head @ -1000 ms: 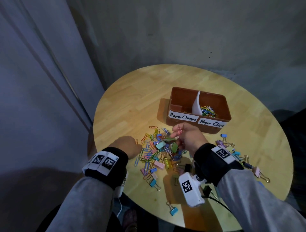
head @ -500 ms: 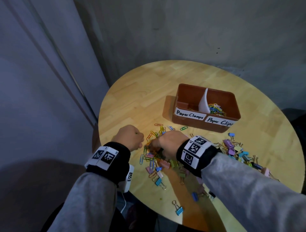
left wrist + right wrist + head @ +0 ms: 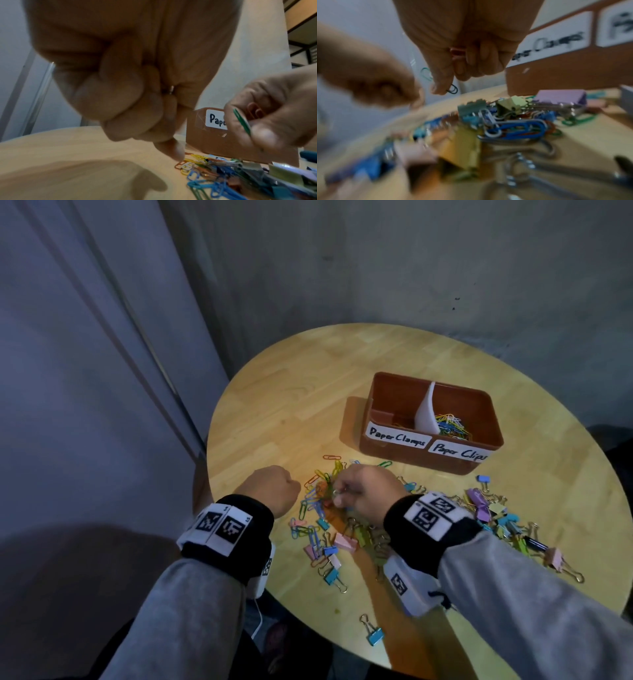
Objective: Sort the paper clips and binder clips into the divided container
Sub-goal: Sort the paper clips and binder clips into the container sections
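Observation:
A brown divided container (image 3: 383, 412) stands on the round wooden table (image 3: 291, 405). Its labels read "Paper Clamps" on the left and "Paper Clips" on the right. Coloured paper clips (image 3: 452, 424) lie in the right compartment. A mixed pile of clips (image 3: 325, 529) lies in front of it. My right hand (image 3: 337, 496) hovers over the pile's far left part and pinches a green paper clip (image 3: 453, 90), with a pink one (image 3: 457, 52) tucked in its curled fingers. My left hand (image 3: 274, 486) is a fist beside the pile, and a small metal piece (image 3: 171, 89) glints inside it.
More binder clips (image 3: 493, 508) are scattered to the right of my right wrist. A lone blue binder clip (image 3: 373, 635) lies near the table's front edge. The table edge drops off close behind my left wrist, and a grey wall stands behind the table.
My right hand, raised with a pink clip a second ago, has come down and leftward onto the pile and picked up a green clip. The left fist has stayed beside the pile.

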The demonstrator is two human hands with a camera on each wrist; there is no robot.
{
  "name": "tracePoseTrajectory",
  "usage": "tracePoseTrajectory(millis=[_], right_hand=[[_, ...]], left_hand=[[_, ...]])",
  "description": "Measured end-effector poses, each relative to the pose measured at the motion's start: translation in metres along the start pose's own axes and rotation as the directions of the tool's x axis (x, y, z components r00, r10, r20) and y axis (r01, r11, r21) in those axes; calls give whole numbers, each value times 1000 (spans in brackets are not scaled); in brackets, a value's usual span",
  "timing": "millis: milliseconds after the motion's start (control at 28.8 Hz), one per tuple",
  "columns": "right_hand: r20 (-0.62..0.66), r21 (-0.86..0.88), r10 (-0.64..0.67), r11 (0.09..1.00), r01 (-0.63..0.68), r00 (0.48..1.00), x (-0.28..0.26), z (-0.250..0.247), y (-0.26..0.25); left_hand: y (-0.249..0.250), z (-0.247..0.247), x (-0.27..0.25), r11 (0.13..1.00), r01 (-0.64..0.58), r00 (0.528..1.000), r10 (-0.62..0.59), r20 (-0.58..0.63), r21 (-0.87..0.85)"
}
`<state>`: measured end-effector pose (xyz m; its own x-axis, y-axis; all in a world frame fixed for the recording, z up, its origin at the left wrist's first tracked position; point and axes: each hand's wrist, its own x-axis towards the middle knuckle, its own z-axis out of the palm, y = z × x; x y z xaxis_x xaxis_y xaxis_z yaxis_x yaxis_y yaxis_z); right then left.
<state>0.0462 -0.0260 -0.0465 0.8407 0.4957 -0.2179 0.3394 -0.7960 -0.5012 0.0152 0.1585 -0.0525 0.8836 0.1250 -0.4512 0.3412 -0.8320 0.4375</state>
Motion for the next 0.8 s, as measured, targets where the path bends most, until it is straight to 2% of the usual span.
tracePoseTrajectory(millis=[69, 139, 278, 417, 591, 729, 799], right_hand=[[-41, 284, 100, 955, -84, 994, -4, -2, 6], [-35, 507, 146, 855, -108, 989, -10, -6, 10], [75, 735, 206, 649, -194, 976, -23, -10, 19], [228, 864, 203, 409, -294, 952, -27, -10, 19], [345, 908, 228, 165, -385, 911, -32, -7, 25], [350, 929, 197, 48, -366, 916, -37, -9, 27], [356, 928, 182, 45, -369, 917, -36, -13, 24]], left_hand=[[-1, 0, -3, 995, 11, 1000, -14, 26, 102], [-1, 0, -5, 990, 23, 996, -35, 80, 140], [2, 4, -7, 977, 11, 993, -36, 115, 212], [8, 9, -7, 965, 6, 996, -30, 89, 262], [16, 13, -8, 952, 0, 999, -16, 50, 305], [17, 15, -11, 941, -12, 997, -16, 80, 339], [16, 16, -11, 939, -13, 995, -22, 98, 342]])
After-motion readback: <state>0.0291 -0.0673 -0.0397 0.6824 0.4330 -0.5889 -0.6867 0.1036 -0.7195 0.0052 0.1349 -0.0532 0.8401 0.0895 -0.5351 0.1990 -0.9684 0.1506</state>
